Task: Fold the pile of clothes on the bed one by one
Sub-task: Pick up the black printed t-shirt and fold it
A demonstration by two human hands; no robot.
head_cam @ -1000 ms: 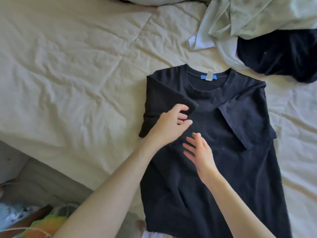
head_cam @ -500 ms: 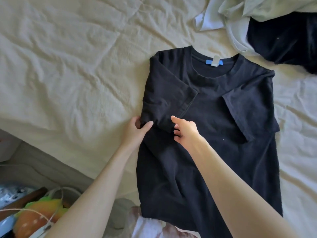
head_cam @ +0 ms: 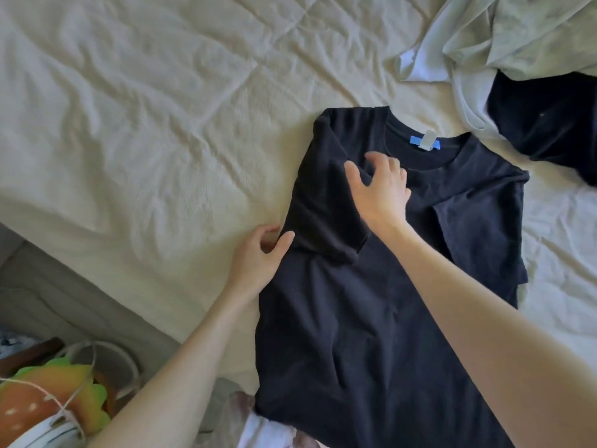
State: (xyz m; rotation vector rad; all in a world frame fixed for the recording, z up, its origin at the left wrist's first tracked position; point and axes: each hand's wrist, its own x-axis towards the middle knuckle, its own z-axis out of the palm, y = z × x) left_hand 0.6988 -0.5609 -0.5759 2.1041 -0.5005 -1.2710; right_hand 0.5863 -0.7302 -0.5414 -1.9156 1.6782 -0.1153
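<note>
A black T-shirt (head_cam: 371,318) with a blue neck label lies face up on the cream bedsheet (head_cam: 129,124), both short sleeves folded in over the chest. My left hand (head_cam: 263,257) is at the shirt's left side edge, thumb on top of the fabric and fingers curled at the edge, pinching it. My right hand (head_cam: 382,192) rests with spread fingers on the folded left sleeve, just below the collar. My right forearm crosses the shirt's body and hides part of it.
The unfolded pile lies at the top right: a pale green garment (head_cam: 523,33), a light one beneath it and a black garment (head_cam: 546,124). The bed's edge runs diagonally at lower left; below it sit an orange-and-green plush item (head_cam: 48,402) and cords.
My right hand has slid up from the sleeve's hem to the area below the collar. My left hand has stayed at the shirt's left edge.
</note>
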